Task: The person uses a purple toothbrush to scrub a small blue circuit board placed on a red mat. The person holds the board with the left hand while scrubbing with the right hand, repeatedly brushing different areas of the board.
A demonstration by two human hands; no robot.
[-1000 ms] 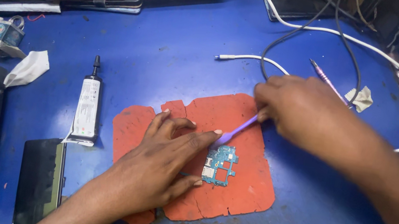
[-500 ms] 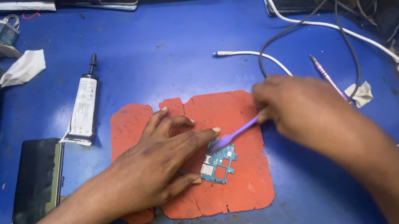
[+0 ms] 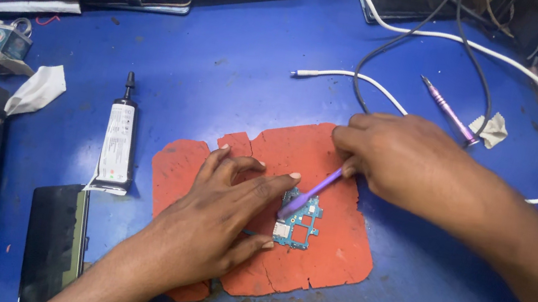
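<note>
A small teal-green printed circuit board (image 3: 298, 220) lies flat on a ragged orange-red heat mat (image 3: 328, 255), which sits toward the front edge of the blue worktop (image 3: 224, 71). The left hand (image 3: 216, 226) rests palm-down on the mat, fingers (image 3: 270, 186) spread and released, gripping nothing; forefinger and thumb bracket the board's left edge and pin it. The right hand (image 3: 405, 163) has its fingers clenched on a slim purple plastic tool (image 3: 311, 193), whose tip meets the board's upper left corner. Judgement: the stroke is best kept light and shallow, with the board held firm so it cannot skate on the mat.

Left of the mat lies a white adhesive tube with a black nozzle (image 3: 118, 140); a dark phone (image 3: 54, 239) lies at the front left corner. A white cable (image 3: 516, 68) loops along the right side, beside a pink-metal pen-shaped driver (image 3: 447, 109). Crumpled white tissue (image 3: 37, 89) lies toward the left edge.
</note>
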